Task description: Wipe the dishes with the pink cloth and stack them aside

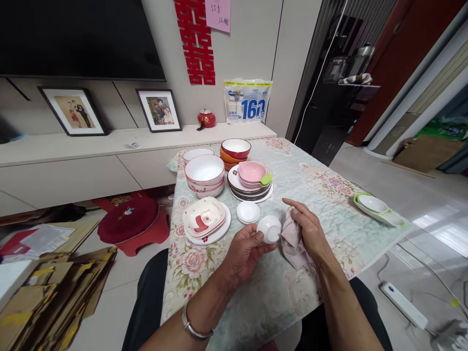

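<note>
My left hand (pixel 245 251) holds a small white dish (pixel 269 229) by its edge, thumb on the near side. Close on its right, my right hand (pixel 308 229) grips a pale pink cloth (pixel 293 245) that hangs down to the tablecloth. Small white dishes (pixel 248 212) are stacked just beyond my left hand. To the left, patterned rectangular dishes (pixel 204 217) rest on a white plate (pixel 225 225). Behind are a stack of large white bowls (pixel 204 170) with red rims and a stack of dark-rimmed plates (pixel 234 181) topped by pink bowls (pixel 252 172).
Red and orange bowls (pixel 236 147) stand at the table's back. Green-edged dishes (pixel 373 204) sit near the right edge of the floral tablecloth (pixel 285 302). A red stool (pixel 127 222) and flattened cardboard (pixel 62 292) are on the floor at left; a power strip (pixel 404 304) lies at right.
</note>
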Tool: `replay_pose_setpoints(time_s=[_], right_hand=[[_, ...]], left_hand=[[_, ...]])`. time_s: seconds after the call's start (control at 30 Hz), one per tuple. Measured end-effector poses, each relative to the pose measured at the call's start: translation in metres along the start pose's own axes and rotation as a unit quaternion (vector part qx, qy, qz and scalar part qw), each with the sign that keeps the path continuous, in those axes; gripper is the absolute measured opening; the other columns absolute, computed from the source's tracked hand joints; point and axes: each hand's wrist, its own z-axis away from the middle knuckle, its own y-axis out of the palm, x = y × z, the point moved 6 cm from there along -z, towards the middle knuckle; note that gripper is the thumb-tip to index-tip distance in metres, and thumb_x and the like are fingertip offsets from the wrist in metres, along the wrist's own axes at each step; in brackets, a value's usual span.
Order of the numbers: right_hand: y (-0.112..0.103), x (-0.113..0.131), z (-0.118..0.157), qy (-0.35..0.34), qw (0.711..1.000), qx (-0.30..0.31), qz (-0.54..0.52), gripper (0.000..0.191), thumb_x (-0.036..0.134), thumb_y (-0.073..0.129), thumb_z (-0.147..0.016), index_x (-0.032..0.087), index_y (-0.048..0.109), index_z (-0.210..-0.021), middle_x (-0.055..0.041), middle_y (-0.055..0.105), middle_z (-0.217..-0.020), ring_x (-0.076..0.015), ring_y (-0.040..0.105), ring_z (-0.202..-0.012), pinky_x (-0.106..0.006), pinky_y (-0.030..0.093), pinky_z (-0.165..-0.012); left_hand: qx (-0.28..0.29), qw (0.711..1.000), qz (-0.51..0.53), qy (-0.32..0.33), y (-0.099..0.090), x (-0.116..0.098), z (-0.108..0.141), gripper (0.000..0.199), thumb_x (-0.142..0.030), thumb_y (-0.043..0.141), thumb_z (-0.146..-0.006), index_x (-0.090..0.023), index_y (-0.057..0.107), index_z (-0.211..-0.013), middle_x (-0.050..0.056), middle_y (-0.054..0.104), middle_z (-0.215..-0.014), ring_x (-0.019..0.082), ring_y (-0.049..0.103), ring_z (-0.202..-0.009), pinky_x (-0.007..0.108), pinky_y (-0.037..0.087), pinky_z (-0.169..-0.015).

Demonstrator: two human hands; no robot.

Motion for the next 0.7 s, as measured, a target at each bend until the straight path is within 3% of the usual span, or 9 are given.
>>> replay_pose_setpoints(time_s=[0.13, 0.23, 0.33, 0.5, 0.6, 0.7], right_hand=[[-0.001, -0.004, 0.001, 0.015, 1.000, 0.001, 0.006, 0.041, 0.030, 0.058, -0.082, 0.022, 0.066, -0.121, -0.0055, 0.069, -0.108, -0.0229, 0.062, -0.094, -0.036, 0.046, -0.084], [0.004, -0.006, 0.003, 0.004, 0.999, -0.034, 0.034, 0.030, 0.030, 0.065, -0.079, 0.020, 0.067, -0.107, -0.0040, 0.070, -0.093, -0.0219, 0.062, -0.082, -0.035, 0.048, -0.076], [0.016, 0.009, 0.008, -0.077, 0.994, -0.028, 0.068, 0.010, 0.027, 0.063, -0.083, 0.021, 0.067, -0.090, -0.0041, 0.068, -0.088, -0.0218, 0.062, -0.083, -0.035, 0.049, -0.076], [0.039, 0.044, 0.023, -0.216, 0.969, 0.071, 0.095, 0.015, 0.017, 0.055, -0.090, 0.022, 0.069, -0.094, -0.0065, 0.065, -0.092, -0.0212, 0.061, -0.093, -0.034, 0.050, -0.081], [0.041, 0.043, 0.023, -0.222, 0.966, 0.108, 0.071, 0.018, 0.016, 0.056, -0.091, 0.023, 0.071, -0.095, -0.0058, 0.064, -0.095, -0.0194, 0.062, -0.093, -0.033, 0.050, -0.080], [0.031, 0.025, 0.014, -0.182, 0.980, 0.062, 0.059, 0.015, 0.020, 0.060, -0.088, 0.023, 0.074, -0.092, -0.0056, 0.061, -0.096, -0.0195, 0.061, -0.092, -0.033, 0.050, -0.081]], left_hand=[[-0.005, 1.000, -0.003, 0.006, 0.002, -0.001, 0.002, 0.033, -0.027, 0.085, -0.066, -0.011, 0.067, -0.090, 0.009, 0.071, -0.097, 0.021, 0.066, -0.089, 0.038, 0.055, -0.082], [-0.016, 0.999, -0.022, 0.018, 0.003, -0.001, 0.002, 0.034, -0.029, 0.086, -0.064, -0.012, 0.065, -0.084, 0.008, 0.070, -0.093, 0.020, 0.066, -0.086, 0.039, 0.054, -0.083], [-0.015, 0.998, -0.050, 0.036, 0.003, -0.001, 0.002, 0.034, -0.032, 0.086, -0.063, -0.014, 0.061, -0.078, 0.004, 0.069, -0.083, 0.018, 0.065, -0.078, 0.036, 0.053, -0.079], [-0.012, 0.994, -0.096, 0.060, -0.001, 0.000, 0.000, 0.032, -0.033, 0.082, -0.067, -0.015, 0.056, -0.073, -0.003, 0.061, -0.065, 0.010, 0.055, -0.060, 0.024, 0.041, -0.061], [-0.004, 0.991, -0.111, 0.079, -0.002, 0.000, 0.000, 0.029, -0.032, 0.080, -0.069, -0.015, 0.056, -0.073, -0.004, 0.059, -0.065, 0.009, 0.053, -0.061, 0.023, 0.040, -0.061], [-0.012, 0.990, -0.117, 0.073, 0.001, -0.001, 0.001, 0.026, -0.029, 0.079, -0.068, -0.015, 0.058, -0.075, 0.000, 0.065, -0.074, 0.013, 0.060, -0.070, 0.028, 0.048, -0.071]])
